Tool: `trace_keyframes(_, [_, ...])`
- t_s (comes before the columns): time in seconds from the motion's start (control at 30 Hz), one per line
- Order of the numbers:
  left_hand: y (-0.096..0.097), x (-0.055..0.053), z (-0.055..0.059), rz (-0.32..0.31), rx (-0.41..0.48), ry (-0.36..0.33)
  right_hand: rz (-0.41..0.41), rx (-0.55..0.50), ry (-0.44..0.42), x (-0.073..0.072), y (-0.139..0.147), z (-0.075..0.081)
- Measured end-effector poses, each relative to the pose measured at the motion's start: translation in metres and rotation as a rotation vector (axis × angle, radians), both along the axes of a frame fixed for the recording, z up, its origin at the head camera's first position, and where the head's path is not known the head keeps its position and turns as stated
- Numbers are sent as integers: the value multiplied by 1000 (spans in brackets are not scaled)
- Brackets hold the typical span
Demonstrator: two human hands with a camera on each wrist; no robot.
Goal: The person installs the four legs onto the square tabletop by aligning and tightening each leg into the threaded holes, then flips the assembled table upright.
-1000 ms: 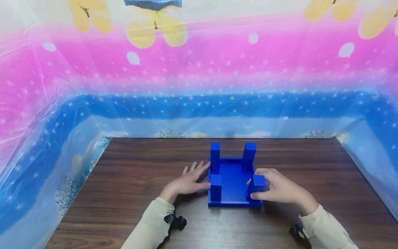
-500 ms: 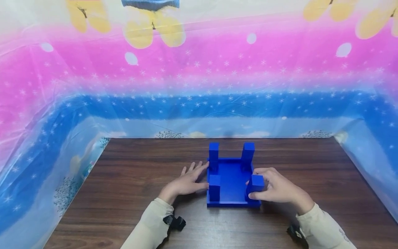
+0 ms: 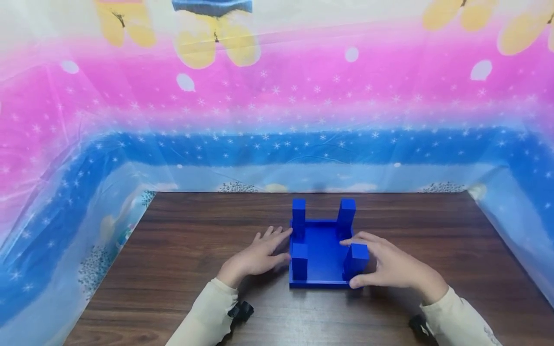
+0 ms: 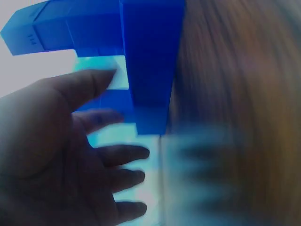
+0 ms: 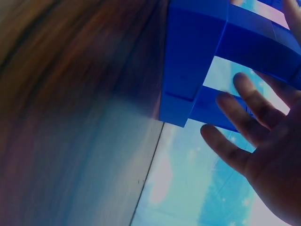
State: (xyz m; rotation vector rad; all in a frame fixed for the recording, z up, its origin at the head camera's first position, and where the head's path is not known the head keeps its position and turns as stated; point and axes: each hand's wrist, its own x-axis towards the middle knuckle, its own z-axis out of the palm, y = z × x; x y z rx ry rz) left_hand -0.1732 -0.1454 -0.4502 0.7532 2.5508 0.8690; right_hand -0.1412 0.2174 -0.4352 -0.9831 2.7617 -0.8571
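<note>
A blue rectangular base (image 3: 322, 254) with a low rim lies on the table, a square post standing at each corner. Beside its left edge, my left hand (image 3: 255, 257) has its fingers stretched out, the index fingertip and thumb at the rim. My right hand (image 3: 402, 269) is spread about the front right post (image 3: 357, 259), thumb low in front and index finger behind. Loosely extended fingers (image 5: 225, 146) show in the right wrist view, curled round nothing. In the left wrist view the thumb and fingers (image 4: 124, 154) are apart, near the base's side (image 4: 153, 61).
The brown wood-grain table (image 3: 195, 216) extends on both sides of the base. A patterned pink and blue cloth (image 3: 277, 105) hangs behind it and along its sides. Each wrist carries a small black device, such as the left one (image 3: 241, 311).
My right hand has let go of the front right post; its fingers and thumb have spread apart. My left hand has barely moved, and the base has stayed in place.
</note>
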Motion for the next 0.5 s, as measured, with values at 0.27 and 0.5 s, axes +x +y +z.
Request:
trace_keyframes(0.27, [-7,21,19,-159,-52,137,7,125,66,-3,4,-5])
trace_keyframes(0.5, [3,24,17,-245,-149,209,38,234,32,-4,7,-13])
